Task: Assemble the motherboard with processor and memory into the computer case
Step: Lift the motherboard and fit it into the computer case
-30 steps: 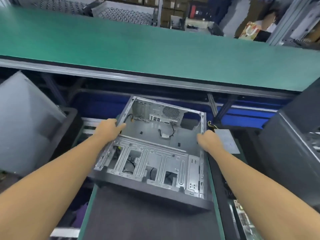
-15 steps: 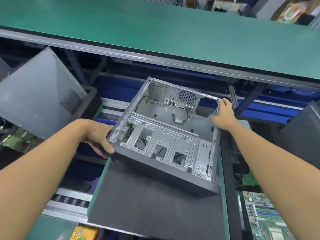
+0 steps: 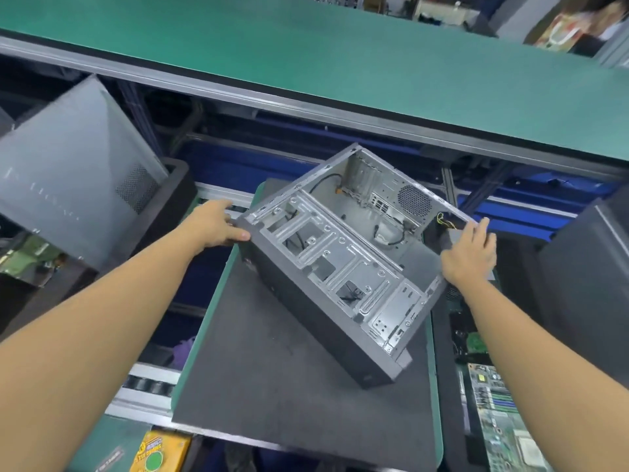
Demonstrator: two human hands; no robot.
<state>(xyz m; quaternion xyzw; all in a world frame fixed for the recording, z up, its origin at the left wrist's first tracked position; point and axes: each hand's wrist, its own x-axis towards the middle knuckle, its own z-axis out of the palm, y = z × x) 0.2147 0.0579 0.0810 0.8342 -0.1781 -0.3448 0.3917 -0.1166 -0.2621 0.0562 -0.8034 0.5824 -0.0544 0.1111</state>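
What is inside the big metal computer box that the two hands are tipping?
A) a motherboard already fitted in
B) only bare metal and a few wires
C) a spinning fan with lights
B: the computer case shows bare metal brackets and a few loose cables, while the motherboard lies outside it at the lower right.

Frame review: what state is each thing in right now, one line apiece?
Computer case: side open, no board inside, lying askew on the mat.
Left hand: grips the case's near left corner.
Right hand: grips the case's far right edge.
Motherboard: lying flat beside the mat, not installed.
Side panel: loose, leaning at the left.
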